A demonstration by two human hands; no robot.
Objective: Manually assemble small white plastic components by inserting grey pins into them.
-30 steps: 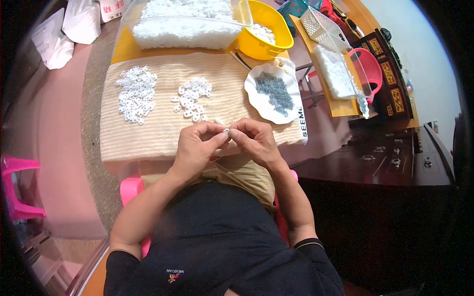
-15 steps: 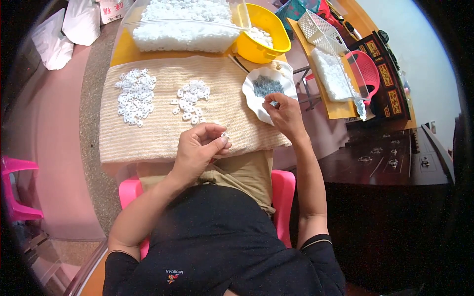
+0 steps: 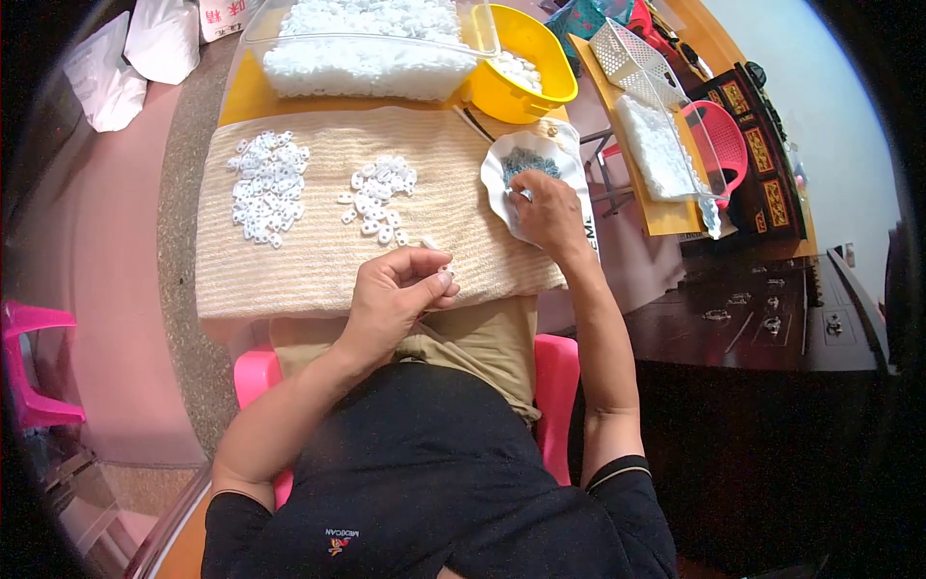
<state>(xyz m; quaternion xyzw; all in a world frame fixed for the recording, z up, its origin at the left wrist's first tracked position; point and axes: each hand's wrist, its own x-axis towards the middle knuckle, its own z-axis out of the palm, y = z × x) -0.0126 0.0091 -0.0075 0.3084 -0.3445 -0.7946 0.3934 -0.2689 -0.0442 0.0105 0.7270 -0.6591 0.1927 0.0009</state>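
While the left hand stands near the front edge of a cloth, its grip is clamped, thumb against forefinger, on a small white piece, partly hidden by the fingertips. Just beyond it, a white sliver lies on the striped cloth. To the right, the right hand reaches down into a scalloped white dish of blue-grey pieces; whether its grip is apart or closed on one of them cannot be told. Farther out, ahead of the left hand, lies a loose group of white pieces, and at far left a larger white heap, well apart from it. Behind the cloth, the yellow-brown worktop carries a clear bin filled with white pieces and, just beside it, a yellow basin also holding white pieces.
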